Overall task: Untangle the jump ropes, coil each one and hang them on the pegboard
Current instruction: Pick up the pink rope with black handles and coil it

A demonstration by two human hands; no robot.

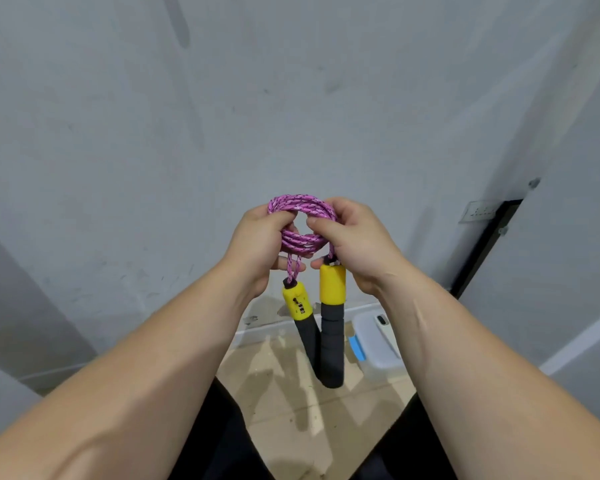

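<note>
The pink jump rope [302,241] is wound into a small coil of several turns, and I hold it in the air between my two hands, in front of my chest. My left hand [257,247] grips the left side of the coil: the fingers are curled through the ring and the thumb lies below, near the two strands that go down. My right hand [355,244] grips the right side in the same way, with the fingers curled over the top of the coil and the thumb tip just beside the rope end.

Two handles hang down under my hands, close together. The handle with the counter [301,318] hangs below my left hand; it is yellow on top and black foam below, and it is tilted a little. The second handle [332,306] hangs below my right hand, nearly upright, and its yellow top touches my right thumb.

Behind my hands there is a grey wall [291,98]. Below them is a light floor [291,410]. A clear plastic box [378,348] with a blue clip [356,346] stands on the floor, below my right hand. To the right of my right hand, a socket plate [478,211] sits on the wall beside a dark frame [482,247].
</note>
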